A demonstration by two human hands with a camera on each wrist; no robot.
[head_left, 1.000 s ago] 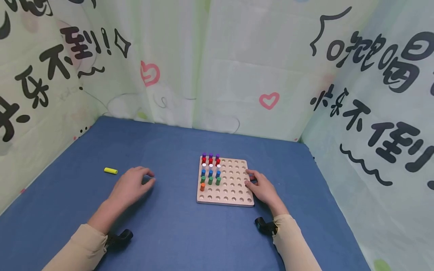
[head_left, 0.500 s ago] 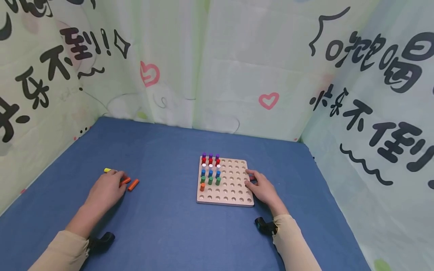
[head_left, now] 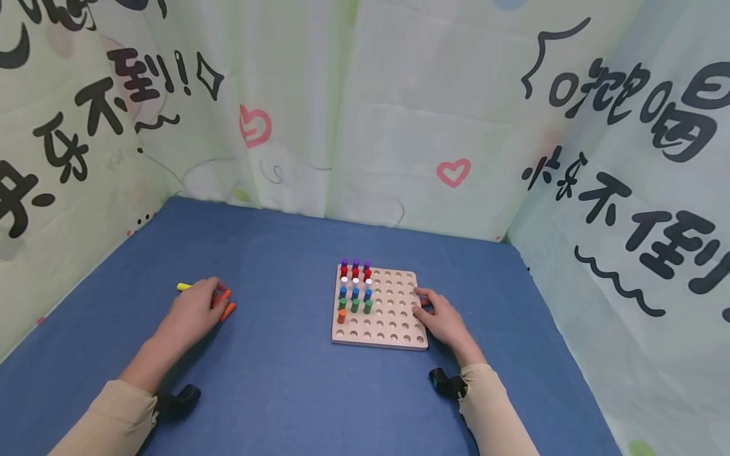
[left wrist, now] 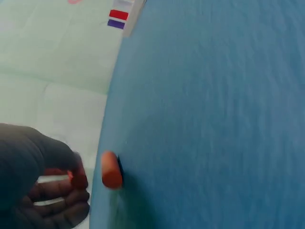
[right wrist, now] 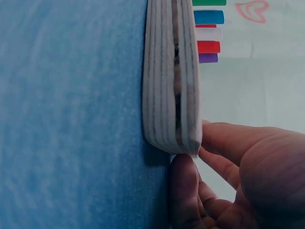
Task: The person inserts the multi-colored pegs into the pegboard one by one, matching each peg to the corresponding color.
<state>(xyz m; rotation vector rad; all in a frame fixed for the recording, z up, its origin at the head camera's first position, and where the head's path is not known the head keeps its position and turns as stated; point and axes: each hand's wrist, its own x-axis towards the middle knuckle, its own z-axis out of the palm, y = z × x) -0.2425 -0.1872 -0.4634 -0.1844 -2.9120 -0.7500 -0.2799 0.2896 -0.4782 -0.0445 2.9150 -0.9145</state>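
My left hand [head_left: 191, 311] pinches an orange peg [left wrist: 78, 179] between thumb and fingertips, low over the left part of the table. A second orange peg [left wrist: 111, 170] lies on the cloth beside it, close under the thumb. Partly hidden behind the knuckles is a yellow peg [head_left: 183, 286]. At centre right, my right hand [head_left: 445, 320] grips the right edge of a wooden pegboard [head_left: 379, 344], thumb and fingers at its rim. Rows of purple, red, white, blue and green pegs [head_left: 368, 307] stand upright in its left columns. One upright orange peg [head_left: 341, 316] is nearest the front.
A blue cloth [head_left: 285, 392] covers the table. Pale printed curtains [head_left: 376, 126] enclose its back and both sides. Each wrist carries a black camera mount, the left one [head_left: 179, 402] close above the cloth.
The left hand moved left to the loose pegs, let orange pegs come down onto the cloth, then shifted slightly right and pinched one. The right hand stayed on the pegboard.
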